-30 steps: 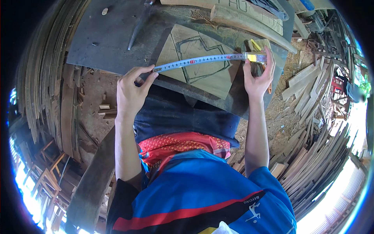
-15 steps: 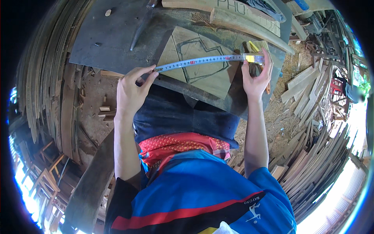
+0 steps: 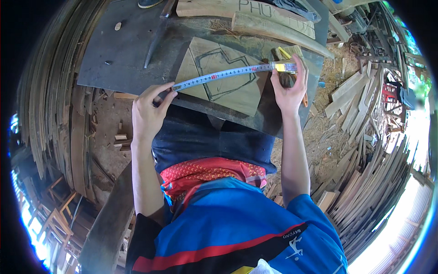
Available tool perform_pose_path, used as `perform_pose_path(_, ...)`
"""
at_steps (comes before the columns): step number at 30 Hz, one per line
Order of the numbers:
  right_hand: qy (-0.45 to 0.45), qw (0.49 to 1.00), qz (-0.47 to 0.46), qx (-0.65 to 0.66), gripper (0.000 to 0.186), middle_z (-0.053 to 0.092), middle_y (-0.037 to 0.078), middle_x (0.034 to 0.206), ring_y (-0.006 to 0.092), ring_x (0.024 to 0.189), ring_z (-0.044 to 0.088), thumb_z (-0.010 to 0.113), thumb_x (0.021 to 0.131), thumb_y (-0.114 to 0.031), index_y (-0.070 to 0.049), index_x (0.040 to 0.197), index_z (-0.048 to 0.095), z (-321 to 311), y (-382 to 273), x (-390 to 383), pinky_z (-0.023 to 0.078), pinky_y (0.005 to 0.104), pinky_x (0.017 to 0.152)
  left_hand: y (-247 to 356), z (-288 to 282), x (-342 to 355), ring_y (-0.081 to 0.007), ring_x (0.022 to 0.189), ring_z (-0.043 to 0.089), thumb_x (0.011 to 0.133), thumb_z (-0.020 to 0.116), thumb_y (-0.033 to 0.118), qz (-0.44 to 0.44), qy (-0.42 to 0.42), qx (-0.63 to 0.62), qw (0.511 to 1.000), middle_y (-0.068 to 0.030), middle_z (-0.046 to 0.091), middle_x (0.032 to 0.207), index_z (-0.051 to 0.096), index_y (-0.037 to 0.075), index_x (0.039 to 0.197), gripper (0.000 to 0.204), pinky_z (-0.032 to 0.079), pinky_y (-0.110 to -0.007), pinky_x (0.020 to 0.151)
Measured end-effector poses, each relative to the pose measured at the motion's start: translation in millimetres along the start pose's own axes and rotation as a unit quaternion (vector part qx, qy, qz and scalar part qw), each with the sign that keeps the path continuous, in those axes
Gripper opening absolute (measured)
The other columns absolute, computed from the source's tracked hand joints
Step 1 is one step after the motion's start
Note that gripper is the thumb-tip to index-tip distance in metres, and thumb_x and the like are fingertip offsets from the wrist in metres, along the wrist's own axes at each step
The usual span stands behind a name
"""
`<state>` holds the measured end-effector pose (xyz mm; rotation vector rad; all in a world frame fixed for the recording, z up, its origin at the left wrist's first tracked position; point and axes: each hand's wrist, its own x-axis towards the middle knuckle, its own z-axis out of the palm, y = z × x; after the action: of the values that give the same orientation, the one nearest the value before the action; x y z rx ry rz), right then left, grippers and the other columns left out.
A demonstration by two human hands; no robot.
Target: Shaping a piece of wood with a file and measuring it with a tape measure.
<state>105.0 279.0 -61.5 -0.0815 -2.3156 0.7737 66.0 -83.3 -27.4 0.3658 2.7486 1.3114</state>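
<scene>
A tape measure [image 3: 219,76] is stretched between my two hands above a wooden board. My left hand [image 3: 150,107] pinches the hooked end of its blade between thumb and fingers. The clear and yellow case sits in my right hand [image 3: 290,86], thumb on one side and fingers on the other. Below the blade lies the square wooden board [image 3: 248,101], set at a slant, with a dark hand-drawn angular outline on it. The blade crosses that outline and hides part of it. Beyond the case, a flat brush [image 3: 292,51] is partly covered by my right hand.
The dark metal tabletop [image 3: 118,50] also carries a long metal tool [image 3: 157,41] and a thick wooden strip [image 3: 278,34]. Behind the strip is a lettered plank [image 3: 205,8]. Timber stacks stand left [image 3: 50,91] and right [image 3: 365,182].
The table and everything on it appear shifted slightly left in view. Both hands keep hold of the tape measure, which stays stretched at about the same length.
</scene>
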Motion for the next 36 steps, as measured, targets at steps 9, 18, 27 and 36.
perform_pose_path(9,-0.061,0.998,-0.001,0.033,0.055,0.069,0.015,0.116,0.0309,0.104,0.071,0.097,0.071,-0.014,-0.005,0.118,0.069,-34.4,8.3,1.4,0.058,0.0362,0.087,3.0,-15.5,11.8,-0.0217,0.068,0.07,0.091,0.079,0.017,0.068,-0.043,0.068,0.994,-0.0066,0.075,0.099,0.073,0.01,0.114,0.024,0.055,-0.034,0.065)
perform_pose_path(18,-0.153,0.987,0.043,0.007,0.055,0.067,0.012,0.099,0.0308,0.089,0.068,0.1,0.064,-0.018,-0.006,0.105,0.066,-81.7,-28.5,-59.4,0.056,0.0399,0.078,-8.4,-38.3,49.3,-0.0197,0.066,0.067,0.089,0.08,0.02,0.134,-0.156,0.092,0.974,-0.0022,0.077,0.105,0.078,0.013,0.113,0.025,0.055,-0.032,0.066)
perform_pose_path(27,-0.158,0.987,0.028,0.018,0.056,0.066,0.013,0.097,0.03,0.084,0.069,0.1,0.065,-0.017,-0.005,0.105,0.063,-63.8,-53.6,-66.6,0.057,0.0383,0.073,-18.5,-32.3,50.3,-0.0184,0.065,0.065,0.088,0.082,0.021,0.176,-0.147,0.102,0.968,-0.0052,0.078,0.098,0.08,0.013,0.113,0.027,0.054,-0.031,0.064)
perform_pose_path(36,-0.209,0.976,0.03,0.051,0.05,0.065,0.013,0.102,0.0327,0.091,0.066,0.096,0.068,-0.012,-0.006,0.108,0.066,-61.7,-59.2,-67.0,0.055,0.042,0.077,-6.1,-26.9,33.6,-0.0182,0.063,0.066,0.09,0.08,0.017,0.141,-0.132,0.109,0.975,-0.0057,0.078,0.099,0.08,0.013,0.114,0.024,0.055,-0.03,0.064)
